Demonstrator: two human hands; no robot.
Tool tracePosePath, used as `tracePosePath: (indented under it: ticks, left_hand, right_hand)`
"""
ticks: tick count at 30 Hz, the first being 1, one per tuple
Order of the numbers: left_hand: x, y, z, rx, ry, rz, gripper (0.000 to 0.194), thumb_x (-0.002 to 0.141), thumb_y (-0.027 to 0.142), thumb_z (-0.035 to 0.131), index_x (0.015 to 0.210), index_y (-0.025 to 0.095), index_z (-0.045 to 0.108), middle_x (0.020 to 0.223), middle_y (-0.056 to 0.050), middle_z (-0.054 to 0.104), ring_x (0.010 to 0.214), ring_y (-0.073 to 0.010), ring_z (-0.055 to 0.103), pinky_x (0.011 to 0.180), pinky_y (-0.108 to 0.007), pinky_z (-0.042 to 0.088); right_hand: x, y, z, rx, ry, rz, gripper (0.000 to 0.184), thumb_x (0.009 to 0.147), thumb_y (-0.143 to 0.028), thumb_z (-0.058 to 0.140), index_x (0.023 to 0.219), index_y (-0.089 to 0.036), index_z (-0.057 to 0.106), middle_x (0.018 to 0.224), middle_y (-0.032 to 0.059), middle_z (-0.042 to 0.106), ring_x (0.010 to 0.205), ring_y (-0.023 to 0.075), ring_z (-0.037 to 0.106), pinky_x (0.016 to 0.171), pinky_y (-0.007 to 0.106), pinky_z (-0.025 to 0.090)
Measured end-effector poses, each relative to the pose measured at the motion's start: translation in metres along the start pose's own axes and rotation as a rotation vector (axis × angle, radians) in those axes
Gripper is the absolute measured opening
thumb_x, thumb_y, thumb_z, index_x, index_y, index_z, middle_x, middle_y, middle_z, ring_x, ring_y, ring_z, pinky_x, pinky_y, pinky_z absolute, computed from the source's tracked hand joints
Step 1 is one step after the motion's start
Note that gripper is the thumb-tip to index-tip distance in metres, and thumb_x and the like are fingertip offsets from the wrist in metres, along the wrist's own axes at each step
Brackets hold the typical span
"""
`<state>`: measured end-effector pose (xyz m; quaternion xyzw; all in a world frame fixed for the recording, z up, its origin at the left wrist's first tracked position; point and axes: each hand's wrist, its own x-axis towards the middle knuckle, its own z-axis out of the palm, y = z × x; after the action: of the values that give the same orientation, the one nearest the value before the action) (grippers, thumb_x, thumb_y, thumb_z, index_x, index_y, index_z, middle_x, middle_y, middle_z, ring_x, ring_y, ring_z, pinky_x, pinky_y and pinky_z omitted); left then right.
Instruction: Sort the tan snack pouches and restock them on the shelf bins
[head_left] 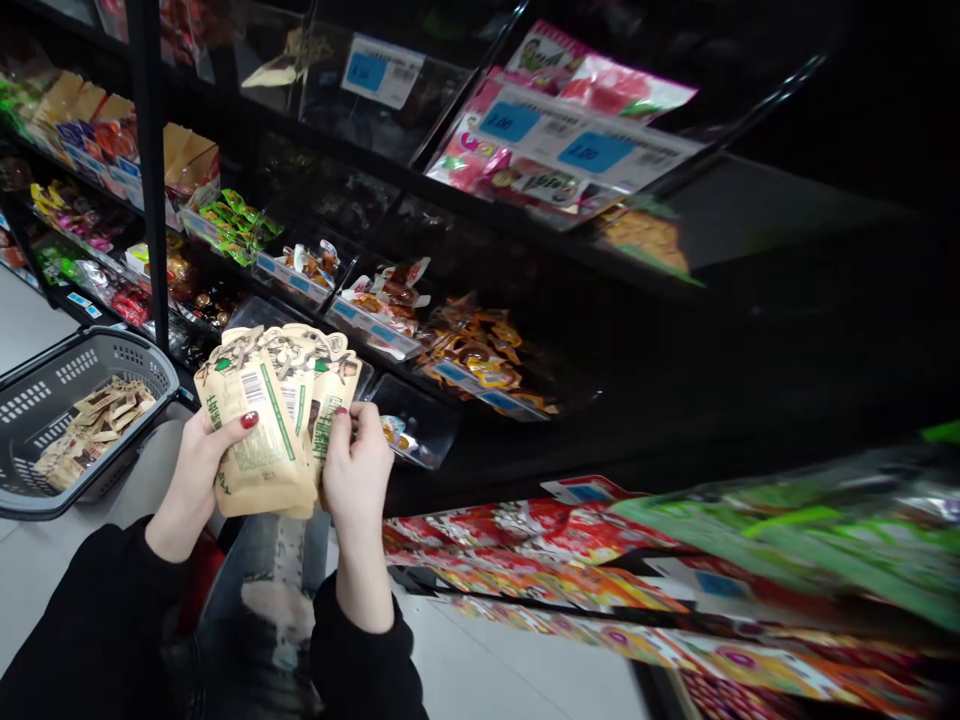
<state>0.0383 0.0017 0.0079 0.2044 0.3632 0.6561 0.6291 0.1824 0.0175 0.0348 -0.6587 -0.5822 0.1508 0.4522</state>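
Note:
Several beige snack pouches [259,430] with green print and barcodes are fanned out between my two hands, above my knees. My left hand [196,465] grips the front pouch, its thumb with a red nail lying across the printed face. On the other side my right hand [358,460] pinches the right edge of the fan between thumb and curled fingers. A grey plastic basket [150,385] stands to my left with a heap of small beige packets [97,425] in it.
Black shelves hold clear bins of wrapped snacks [480,350] and green-wrapped sweets [236,225]. Pink bags [525,170] hang in a bin above, with price labels [551,130]. Rows of red packets [510,530] and blurred green bags [795,520] lie low on the right.

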Motion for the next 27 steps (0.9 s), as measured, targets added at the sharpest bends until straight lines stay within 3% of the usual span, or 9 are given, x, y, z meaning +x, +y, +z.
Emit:
tracePosePath:
  ticks: [3, 9, 15, 20, 23, 27]
  left_hand:
    - [-0.001, -0.002, 0.002, -0.021, 0.022, -0.019, 0.051, 0.061, 0.022, 0.079, 0.109, 0.015, 0.066, 0.101, -0.009, 0.075, 0.097, -0.0311, 0.069, 0.085, -0.038, 0.056]
    - [0.001, -0.003, 0.003, -0.16, 0.051, -0.208, 0.06, 0.055, 0.021, 0.078, 0.112, 0.012, 0.064, 0.093, -0.011, 0.076, 0.09, -0.0327, 0.071, 0.083, -0.043, 0.057]
    - [0.002, -0.006, 0.005, -0.105, 0.077, -0.084, 0.051, 0.057, 0.021, 0.08, 0.106, 0.013, 0.067, 0.096, -0.01, 0.076, 0.091, -0.0304, 0.071, 0.082, -0.038, 0.058]
    - [0.002, -0.009, 0.008, -0.062, 0.102, 0.016, 0.052, 0.06, 0.026, 0.083, 0.108, 0.014, 0.066, 0.106, -0.011, 0.074, 0.098, -0.03, 0.069, 0.085, -0.036, 0.056]
    - [0.005, -0.011, 0.005, -0.098, 0.076, 0.011, 0.062, 0.054, 0.034, 0.087, 0.107, 0.014, 0.064, 0.105, -0.013, 0.074, 0.1, -0.0323, 0.068, 0.088, -0.04, 0.055]
    - [0.01, -0.009, -0.003, -0.12, -0.049, -0.057, 0.068, 0.043, 0.034, 0.092, 0.101, 0.015, 0.064, 0.099, -0.013, 0.075, 0.097, -0.0334, 0.069, 0.087, -0.042, 0.056]
  right_hand:
    - [0.003, 0.005, 0.003, 0.044, -0.053, -0.008, 0.019, 0.086, -0.037, 0.036, 0.073, -0.024, 0.042, 0.061, -0.0026, 0.049, 0.055, 0.016, 0.046, 0.057, 0.027, 0.032]
    - [0.009, 0.012, 0.014, 0.124, -0.178, -0.003, 0.021, 0.085, -0.037, 0.037, 0.069, -0.024, 0.041, 0.059, -0.0035, 0.049, 0.056, 0.0153, 0.045, 0.058, 0.028, 0.033]
    - [-0.001, -0.01, -0.006, 0.121, -0.079, -0.06, 0.024, 0.08, -0.045, 0.049, 0.077, -0.021, 0.052, 0.068, -0.0004, 0.054, 0.063, 0.0162, 0.05, 0.062, 0.028, 0.039]
    - [-0.017, -0.028, -0.015, 0.083, -0.455, 0.017, 0.021, 0.066, -0.037, 0.07, 0.071, -0.022, 0.055, 0.063, -0.0035, 0.056, 0.058, 0.0135, 0.047, 0.055, 0.025, 0.036]
    - [-0.017, -0.023, -0.007, 0.28, -0.483, 0.136, 0.025, 0.065, -0.038, 0.07, 0.067, -0.021, 0.051, 0.061, -0.0049, 0.051, 0.057, 0.0122, 0.045, 0.052, 0.024, 0.035]
    - [-0.01, -0.011, 0.002, 0.706, -0.324, 0.268, 0.035, 0.062, -0.042, 0.073, 0.068, -0.021, 0.045, 0.062, -0.0064, 0.047, 0.054, 0.0097, 0.043, 0.05, 0.022, 0.035]
